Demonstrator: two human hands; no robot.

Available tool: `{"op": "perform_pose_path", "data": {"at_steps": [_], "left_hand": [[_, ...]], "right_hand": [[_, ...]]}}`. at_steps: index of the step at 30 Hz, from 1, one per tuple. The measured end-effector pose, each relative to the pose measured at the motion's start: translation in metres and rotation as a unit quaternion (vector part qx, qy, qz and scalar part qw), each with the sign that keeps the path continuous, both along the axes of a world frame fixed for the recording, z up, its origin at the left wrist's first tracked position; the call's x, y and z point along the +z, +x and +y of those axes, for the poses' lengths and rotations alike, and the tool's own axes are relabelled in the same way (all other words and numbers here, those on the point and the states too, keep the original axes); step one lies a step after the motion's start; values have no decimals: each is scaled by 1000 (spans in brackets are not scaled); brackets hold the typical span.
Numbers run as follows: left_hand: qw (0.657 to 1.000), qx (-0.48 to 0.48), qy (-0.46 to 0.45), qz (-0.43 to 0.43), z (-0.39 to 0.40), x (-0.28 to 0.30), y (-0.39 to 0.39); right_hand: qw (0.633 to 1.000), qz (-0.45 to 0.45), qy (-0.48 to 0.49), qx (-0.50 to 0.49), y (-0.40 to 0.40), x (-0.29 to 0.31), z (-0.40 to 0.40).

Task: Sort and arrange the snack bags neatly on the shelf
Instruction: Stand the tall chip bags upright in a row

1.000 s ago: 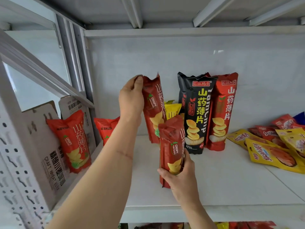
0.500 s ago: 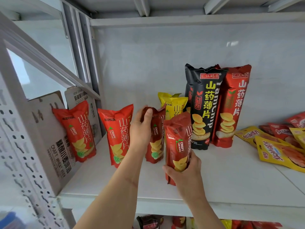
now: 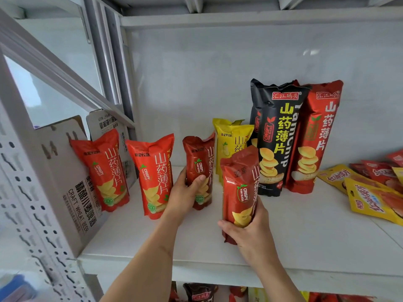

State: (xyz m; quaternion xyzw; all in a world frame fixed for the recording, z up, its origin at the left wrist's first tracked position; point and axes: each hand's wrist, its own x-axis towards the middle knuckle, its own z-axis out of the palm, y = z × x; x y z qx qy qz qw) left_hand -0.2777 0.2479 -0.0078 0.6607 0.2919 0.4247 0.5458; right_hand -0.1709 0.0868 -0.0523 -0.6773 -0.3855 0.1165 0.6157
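Observation:
My left hand point(image 3: 185, 192) grips a dark red chip bag point(image 3: 201, 158) standing upright on the white shelf point(image 3: 305, 232), third in a row. My right hand point(image 3: 250, 232) holds a second dark red chip bag point(image 3: 239, 184) by its lower half, in front of the row, near the shelf's front edge. Two brighter red bags point(image 3: 102, 168) point(image 3: 153, 173) stand to the left. Behind are small yellow bags point(image 3: 233, 140), a tall black bag point(image 3: 274, 136) and a tall red bag point(image 3: 316, 136).
Flat yellow and red snack packets point(image 3: 370, 192) lie in a heap at the right of the shelf. A cardboard beer box point(image 3: 65, 177) leans at the left end by the perforated upright point(image 3: 19, 192). More bags show on the lower shelf point(image 3: 200, 295).
My left hand has brought its dark red bag down from the back and set it upright beside the two brighter red bags, sliding from its top to its middle. My right hand keeps its bag.

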Motion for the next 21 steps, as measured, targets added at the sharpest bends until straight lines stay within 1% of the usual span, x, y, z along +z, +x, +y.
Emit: {"op": "perform_pose_path", "data": {"at_steps": [8, 12, 15, 19, 21], "left_hand": [[999, -36, -27, -7, 26, 2, -15], [994, -94, -59, -6, 31, 7, -16], [989, -127, -76, -8, 32, -2, -16], [989, -121, -84, -20, 38, -9, -15], [988, -134, -82, -9, 41, -8, -15]], "right_hand": [[997, -54, -60, -10, -16, 6, 11], [993, -53, -103, 37, -25, 10, 15], [989, -59, -120, 68, -25, 10, 14], [991, -60, -116, 41, -29, 8, 21], [991, -59, -116, 29, -33, 9, 26]]}}
